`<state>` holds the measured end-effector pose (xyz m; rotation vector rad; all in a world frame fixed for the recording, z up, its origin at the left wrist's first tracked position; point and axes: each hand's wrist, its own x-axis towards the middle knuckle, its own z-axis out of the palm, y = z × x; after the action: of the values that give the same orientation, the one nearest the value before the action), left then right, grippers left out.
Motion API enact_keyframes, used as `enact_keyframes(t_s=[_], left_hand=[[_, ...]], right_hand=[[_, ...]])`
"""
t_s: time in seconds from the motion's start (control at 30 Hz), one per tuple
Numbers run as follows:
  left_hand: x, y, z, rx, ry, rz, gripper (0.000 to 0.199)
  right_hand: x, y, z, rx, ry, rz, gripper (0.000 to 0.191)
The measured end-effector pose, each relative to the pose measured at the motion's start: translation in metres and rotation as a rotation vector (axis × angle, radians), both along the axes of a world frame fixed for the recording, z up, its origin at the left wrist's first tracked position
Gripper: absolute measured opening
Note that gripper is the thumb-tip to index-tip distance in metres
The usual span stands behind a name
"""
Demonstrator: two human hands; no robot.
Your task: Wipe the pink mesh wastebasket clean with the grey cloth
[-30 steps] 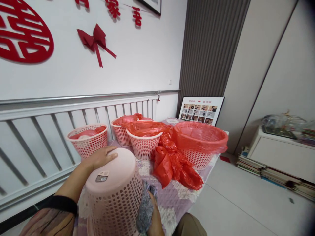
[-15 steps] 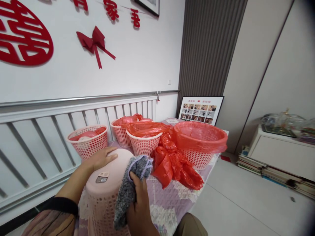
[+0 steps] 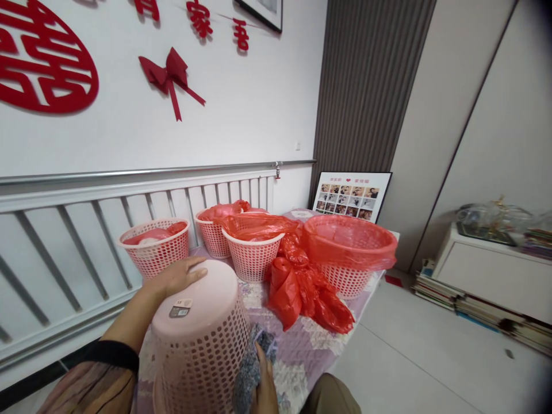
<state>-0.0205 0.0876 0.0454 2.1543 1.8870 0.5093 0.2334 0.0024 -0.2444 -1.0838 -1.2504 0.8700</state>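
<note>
A pale pink plastic basket (image 3: 202, 345) with holes in its side stands upside down in front of me, a paper label on its flat base. My left hand (image 3: 179, 279) lies on that base at the far left edge, fingers stretched out. Low on the basket's right side, my right hand (image 3: 265, 385) grips a grey fuzzy cloth (image 3: 248, 374) with a lilac edge, which is against the perforated wall. Part of the right hand is cut off by the frame's bottom.
Several upright pink baskets, including one (image 3: 254, 256) with red plastic in it, stand behind on the floral tablecloth (image 3: 295, 345). A larger basket (image 3: 345, 279) at right is lined with a red bag. Crumpled red bags (image 3: 302, 293) lie between. A white radiator (image 3: 95, 253) runs along the wall.
My right hand has moved the cloth from the basket's upper right edge down and to the right along its side. My left hand has stayed on the base.
</note>
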Motion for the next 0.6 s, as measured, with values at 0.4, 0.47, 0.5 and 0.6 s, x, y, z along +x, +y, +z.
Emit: enact_keyframes(t_s=[0.4, 0.47, 0.5, 0.6], left_hand=[[-0.005, 0.004, -0.004, 0.009, -0.023, -0.010, 0.076], [-0.005, 0.004, -0.004, 0.013, -0.020, -0.013, 0.077], [-0.005, 0.003, -0.004, 0.012, -0.018, -0.015, 0.078], [-0.004, 0.003, -0.003, 0.003, -0.022, -0.004, 0.080]], right_hand=[[-0.039, -0.018, 0.136, 0.291, -0.315, 0.063, 0.087], [-0.043, -0.019, 0.136, 0.293, -0.362, 0.075, 0.091], [-0.044, -0.018, 0.130, 0.283, -0.382, 0.080, 0.091], [-0.041, -0.018, 0.092, 0.226, -0.402, 0.089, 0.088]])
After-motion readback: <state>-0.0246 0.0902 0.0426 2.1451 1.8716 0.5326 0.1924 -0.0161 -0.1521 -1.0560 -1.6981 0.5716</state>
